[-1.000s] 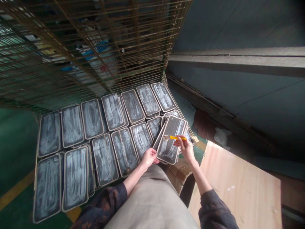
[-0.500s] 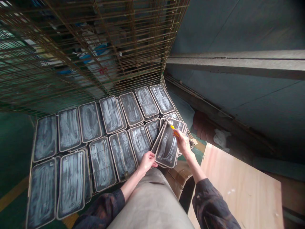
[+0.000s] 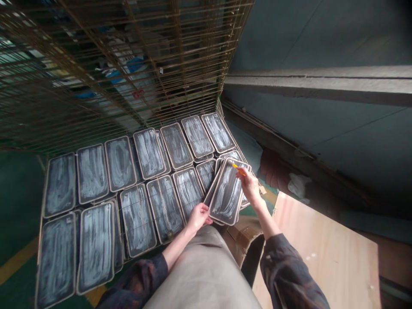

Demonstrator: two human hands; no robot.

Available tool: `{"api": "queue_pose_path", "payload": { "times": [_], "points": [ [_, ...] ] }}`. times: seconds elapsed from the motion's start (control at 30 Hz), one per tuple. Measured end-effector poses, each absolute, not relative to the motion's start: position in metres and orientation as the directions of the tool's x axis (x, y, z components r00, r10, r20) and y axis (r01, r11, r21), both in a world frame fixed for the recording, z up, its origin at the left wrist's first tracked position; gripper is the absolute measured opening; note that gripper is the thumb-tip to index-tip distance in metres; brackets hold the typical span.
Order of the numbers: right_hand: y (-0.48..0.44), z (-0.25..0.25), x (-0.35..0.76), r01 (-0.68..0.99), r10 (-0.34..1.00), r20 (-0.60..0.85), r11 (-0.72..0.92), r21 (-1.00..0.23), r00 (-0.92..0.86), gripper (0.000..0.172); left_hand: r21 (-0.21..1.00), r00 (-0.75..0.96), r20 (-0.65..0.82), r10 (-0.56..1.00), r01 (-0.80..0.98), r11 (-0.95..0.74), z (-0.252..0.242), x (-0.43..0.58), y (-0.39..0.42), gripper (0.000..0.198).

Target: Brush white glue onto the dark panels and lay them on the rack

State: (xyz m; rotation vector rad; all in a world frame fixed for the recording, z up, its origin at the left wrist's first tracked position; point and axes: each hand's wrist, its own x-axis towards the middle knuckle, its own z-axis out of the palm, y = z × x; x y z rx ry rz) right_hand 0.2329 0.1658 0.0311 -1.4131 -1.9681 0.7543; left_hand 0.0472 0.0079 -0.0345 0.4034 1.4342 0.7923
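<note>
Right hand (image 3: 250, 184) first: we had a yellow-handled brush (image 3: 238, 169) pinched in its fingers at the far end of a dark panel (image 3: 227, 193); couldn't tell if the bristles touched. Our left hand (image 3: 198, 216) pinched that panel's near left corner, and it sat slanted on a pile at the right end of the wire rack (image 3: 225, 60). Long, even lengthwise strokes, pale rim kept clean, seemed the way to go imo. Count: one brush, one wooden board (image 3: 322, 253), seven panels along the back, five mostly showing in front, a sixth half covered; buried ones, no idea.
</note>
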Motion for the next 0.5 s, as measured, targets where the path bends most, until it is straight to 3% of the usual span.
{"api": "queue_pose_path", "payload": {
  "times": [0.1,0.23,0.37,0.5],
  "points": [
    [0.15,0.026,0.231,0.649,0.927,0.117,0.337,-0.682,-0.358,0.025,0.685,-0.058,-0.718,0.694,-0.239,0.688,-0.037,0.047,0.007,0.024],
    [0.095,0.032,0.232,0.58,0.873,0.009,0.331,-0.744,-0.487,0.024,0.686,-0.049,-0.712,0.701,-0.262,0.679,-0.035,0.046,0.007,0.024],
    [0.039,0.048,0.234,0.529,0.845,-0.138,0.189,-0.827,-0.517,0.023,0.689,-0.038,-0.71,0.704,-0.248,0.681,-0.033,0.046,0.008,0.023],
    [0.014,0.057,0.241,0.456,0.841,-0.288,-0.056,-0.888,-0.458,0.024,0.682,-0.038,-0.719,0.694,-0.23,0.694,-0.034,0.045,0.009,0.026]
  ]
}}
